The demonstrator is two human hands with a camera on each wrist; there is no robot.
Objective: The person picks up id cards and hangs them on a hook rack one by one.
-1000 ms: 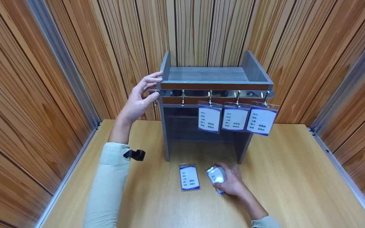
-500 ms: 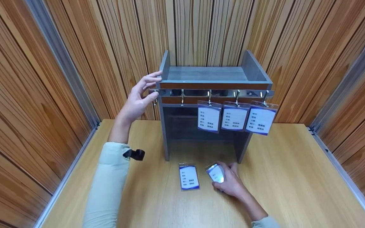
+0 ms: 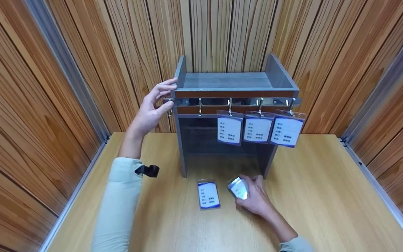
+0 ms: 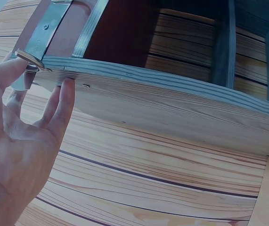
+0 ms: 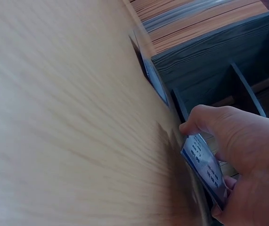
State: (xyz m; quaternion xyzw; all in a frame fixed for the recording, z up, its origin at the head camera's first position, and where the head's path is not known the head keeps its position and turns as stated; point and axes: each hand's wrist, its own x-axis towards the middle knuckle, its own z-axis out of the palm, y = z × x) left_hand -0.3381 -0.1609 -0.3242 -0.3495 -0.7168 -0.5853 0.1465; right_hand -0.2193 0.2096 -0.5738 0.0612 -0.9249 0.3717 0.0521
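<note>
At five o'clock my right fingers [image 3: 246,180] pinch an ID badge [image 3: 238,189]; a second badge [image 3: 209,195] lies at six. At ten, my spread left fingers [image 4: 66,102] touch the shelf unit [image 3: 227,80].

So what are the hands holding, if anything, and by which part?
The right hand holds a badge apparently by its two long side edges, thumb against one. The left hand only touches the shelf unit at its upper left corner.

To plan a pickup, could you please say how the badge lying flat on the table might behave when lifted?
The badge looks thin, so probably light. Its clear sleeve may be slippery. Flat on the table, it might slide when pinched.
</note>
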